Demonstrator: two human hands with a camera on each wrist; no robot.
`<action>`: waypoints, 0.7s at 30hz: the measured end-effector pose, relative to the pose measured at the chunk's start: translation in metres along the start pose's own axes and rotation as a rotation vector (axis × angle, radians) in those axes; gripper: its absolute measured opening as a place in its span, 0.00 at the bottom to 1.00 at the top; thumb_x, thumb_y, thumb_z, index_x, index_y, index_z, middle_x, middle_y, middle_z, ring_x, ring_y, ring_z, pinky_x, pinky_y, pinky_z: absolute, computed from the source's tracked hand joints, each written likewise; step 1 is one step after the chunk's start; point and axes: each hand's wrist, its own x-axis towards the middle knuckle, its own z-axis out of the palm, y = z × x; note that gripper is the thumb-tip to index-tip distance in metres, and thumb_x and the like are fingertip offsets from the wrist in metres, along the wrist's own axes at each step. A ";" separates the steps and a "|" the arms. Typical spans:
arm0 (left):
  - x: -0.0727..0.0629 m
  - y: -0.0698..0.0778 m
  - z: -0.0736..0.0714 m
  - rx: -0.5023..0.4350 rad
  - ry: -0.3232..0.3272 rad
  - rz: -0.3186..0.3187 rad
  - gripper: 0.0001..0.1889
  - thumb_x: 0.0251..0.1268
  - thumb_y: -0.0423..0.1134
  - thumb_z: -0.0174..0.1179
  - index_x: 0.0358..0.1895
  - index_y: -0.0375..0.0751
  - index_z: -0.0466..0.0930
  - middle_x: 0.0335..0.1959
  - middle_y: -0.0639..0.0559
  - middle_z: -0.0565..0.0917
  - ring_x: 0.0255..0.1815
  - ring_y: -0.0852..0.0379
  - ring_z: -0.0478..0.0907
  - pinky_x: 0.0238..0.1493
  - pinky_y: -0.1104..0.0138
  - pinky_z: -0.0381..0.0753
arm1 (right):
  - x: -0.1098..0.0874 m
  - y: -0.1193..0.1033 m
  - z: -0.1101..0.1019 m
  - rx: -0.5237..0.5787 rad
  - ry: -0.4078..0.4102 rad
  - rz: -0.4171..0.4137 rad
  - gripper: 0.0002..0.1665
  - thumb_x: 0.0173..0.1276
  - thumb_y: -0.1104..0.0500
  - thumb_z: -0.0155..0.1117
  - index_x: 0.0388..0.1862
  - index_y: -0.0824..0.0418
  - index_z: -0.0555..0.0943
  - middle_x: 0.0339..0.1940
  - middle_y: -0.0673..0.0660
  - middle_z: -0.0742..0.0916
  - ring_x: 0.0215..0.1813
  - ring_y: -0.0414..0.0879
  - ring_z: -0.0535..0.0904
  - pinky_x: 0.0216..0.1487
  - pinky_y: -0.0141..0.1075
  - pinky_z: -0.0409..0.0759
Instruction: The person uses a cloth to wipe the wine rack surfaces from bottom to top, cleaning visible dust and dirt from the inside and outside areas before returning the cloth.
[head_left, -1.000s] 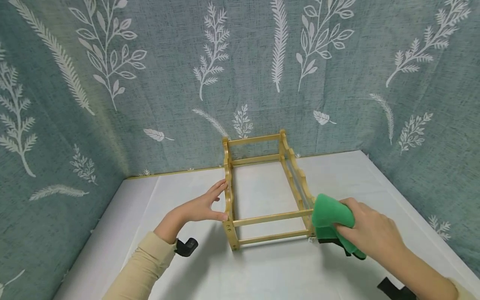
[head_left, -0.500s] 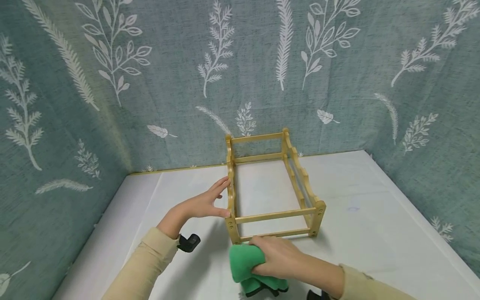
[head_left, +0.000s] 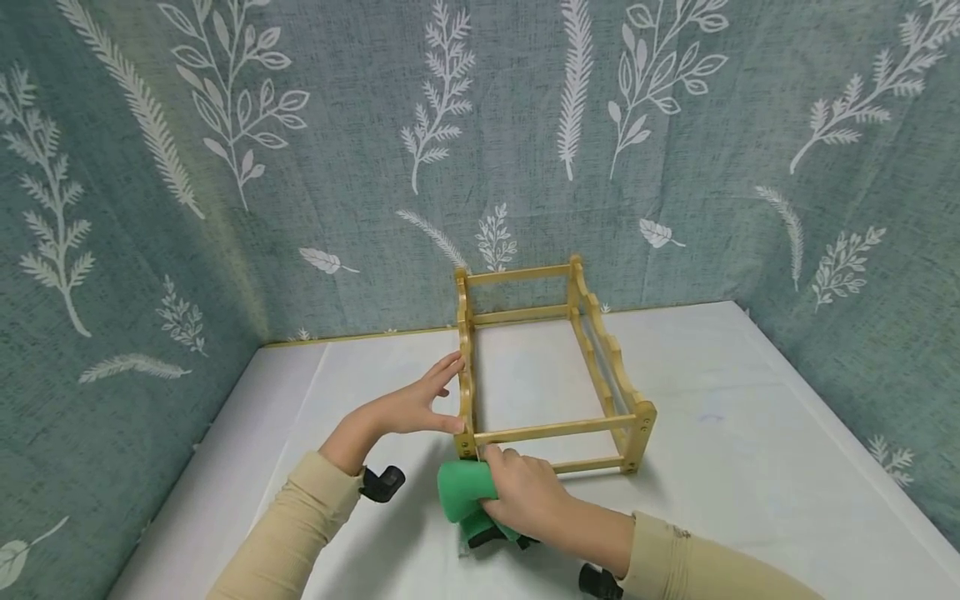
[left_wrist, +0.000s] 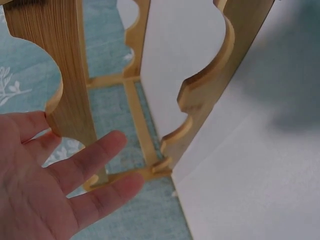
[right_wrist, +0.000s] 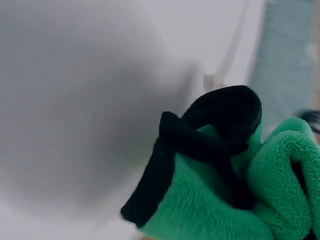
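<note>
A light wooden rack (head_left: pixel 555 432) with scalloped side rails stands on the white table. My left hand (head_left: pixel 408 410) rests its spread, fairly straight fingers against the rack's left side; in the left wrist view, fingers (left_wrist: pixel 102 155) of that hand overlap a scalloped board. Down at the front left corner of the rack, my right hand (head_left: pixel 528 496) grips a folded green cloth (head_left: pixel 463 487), its thumb and fingers pressed round it. The cloth covers the foot of that corner. Black edging (right_wrist: pixel 165 165) and a bunched loop show on the cloth in the right wrist view.
The white table (head_left: pixel 750 467) carries the rack and stretches out on both sides of it. A blue-green curtain (head_left: pixel 360 208) with white leaf prints hangs behind the table and along its sides. Black camera mounts (head_left: pixel 382 483) sit at both wrists.
My right hand has carried the green cloth leftward, from the rack's front right corner across its front to the front left corner. The left hand keeps its place on the rack.
</note>
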 end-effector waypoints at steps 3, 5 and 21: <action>0.001 0.001 0.000 0.011 -0.002 0.005 0.57 0.51 0.66 0.57 0.73 0.39 0.33 0.74 0.45 0.30 0.66 0.35 0.56 0.60 0.47 0.63 | 0.003 -0.005 -0.023 0.008 0.101 -0.009 0.20 0.53 0.55 0.69 0.37 0.61 0.70 0.20 0.51 0.75 0.17 0.38 0.69 0.15 0.28 0.65; 0.001 0.002 0.000 0.011 -0.004 0.006 0.54 0.55 0.62 0.57 0.73 0.38 0.33 0.73 0.44 0.30 0.67 0.34 0.55 0.61 0.47 0.62 | 0.005 -0.008 -0.039 0.007 0.153 -0.021 0.19 0.52 0.56 0.70 0.36 0.61 0.71 0.19 0.51 0.75 0.17 0.38 0.69 0.15 0.27 0.65; -0.002 0.001 -0.001 0.059 -0.012 0.062 0.51 0.58 0.60 0.54 0.73 0.37 0.33 0.73 0.42 0.30 0.64 0.31 0.58 0.59 0.47 0.65 | -0.004 -0.011 -0.046 0.175 -0.209 0.072 0.22 0.52 0.50 0.69 0.40 0.58 0.71 0.23 0.48 0.78 0.22 0.37 0.71 0.20 0.30 0.69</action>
